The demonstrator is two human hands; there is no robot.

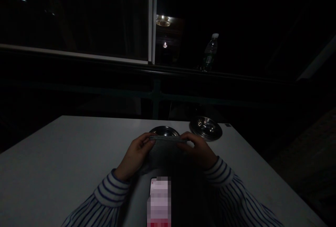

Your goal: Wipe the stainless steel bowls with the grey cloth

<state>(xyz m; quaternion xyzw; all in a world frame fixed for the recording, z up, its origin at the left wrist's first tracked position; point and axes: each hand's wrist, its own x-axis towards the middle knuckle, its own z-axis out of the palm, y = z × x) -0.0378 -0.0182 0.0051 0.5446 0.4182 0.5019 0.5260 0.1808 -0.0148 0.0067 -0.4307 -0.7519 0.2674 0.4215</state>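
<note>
A dark grey cloth (165, 148) is stretched between my two hands above the white table. My left hand (136, 153) pinches its upper left corner between thumb and fingers. At the upper right corner, my right hand (198, 149) grips it the same way. The top edge runs nearly level, and the lower part hangs into deep shadow. Just behind the cloth sits a shiny metal dish (165, 130), its near part hidden. Below my hands a phone (159, 199) with a lit, pixelated screen lies in front of me.
A second metal dish (205, 128) stands near the far right corner of the white table (65, 160). Beyond the table, a clear plastic bottle (210, 52) with a white cap stands on a ledge by the window frame (152, 20). The surroundings are very dark.
</note>
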